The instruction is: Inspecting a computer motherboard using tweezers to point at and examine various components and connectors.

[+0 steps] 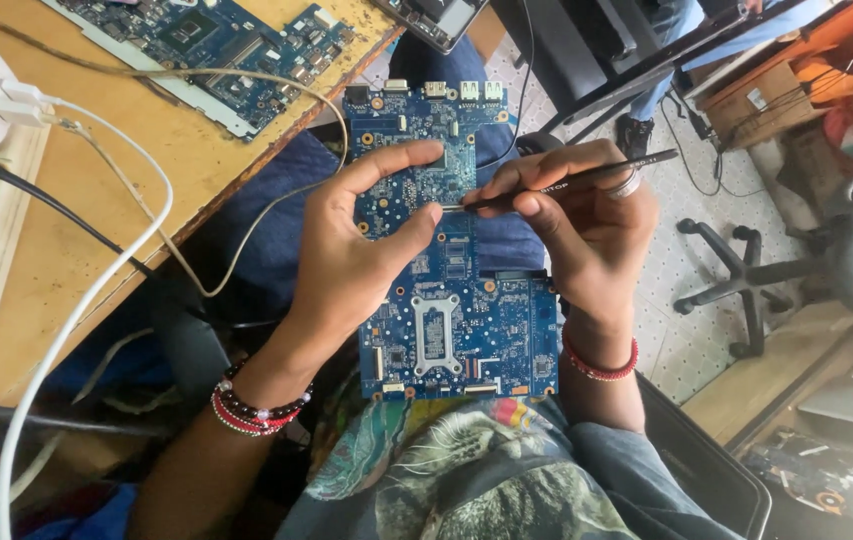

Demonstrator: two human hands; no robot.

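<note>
Two hands meet over a blue circuit board (456, 300) resting on the lap; the left hand (361, 250) pinches its upper edge between thumb and fingers; the right hand (591, 225) grips black tweezers (566, 185), tip touching the board beside the left thumb.

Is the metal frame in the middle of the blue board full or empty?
Empty. The frame on the board surrounds only bare grey pads; no chip or cooler sits inside.

Head-worn camera, steeply downward, close above lap and workbench (76, 190) edge.
</note>
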